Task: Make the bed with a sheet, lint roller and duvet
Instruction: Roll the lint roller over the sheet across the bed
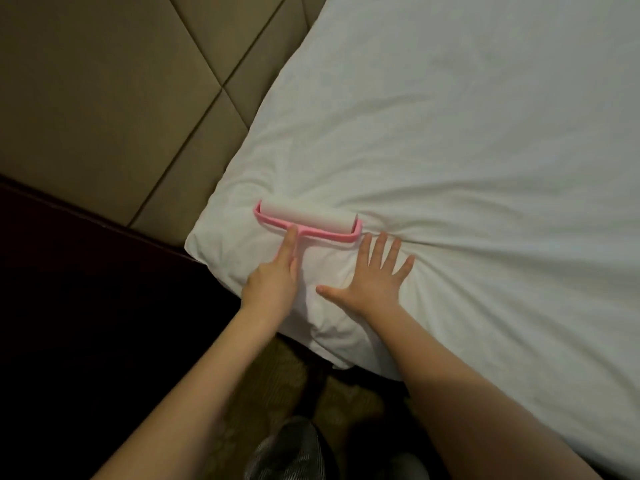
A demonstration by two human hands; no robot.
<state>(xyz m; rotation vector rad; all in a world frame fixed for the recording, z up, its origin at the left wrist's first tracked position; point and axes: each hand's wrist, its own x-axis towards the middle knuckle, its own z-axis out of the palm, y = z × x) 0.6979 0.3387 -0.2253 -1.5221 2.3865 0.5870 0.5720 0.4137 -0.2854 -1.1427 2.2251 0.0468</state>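
**Lint roller at bed corner**

Left hand [273, 275] grips the handle of the pink lint roller [308, 221], forefinger extended along it; roller lies on the white sheet [450, 140] near the mattress corner. Right hand [372, 275] flat, fingers spread, pressing the sheet just beside the roller. Padded headboard [104, 98] behind.

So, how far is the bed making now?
Done: the white fabric sheet covers the mattress corner. In hand: the left hand holds the pink plastic lint roller on the sheet near the beige padded headboard, while the right hand presses flat beside it. Left: creases fan out from the roller, and no duvet is in view.
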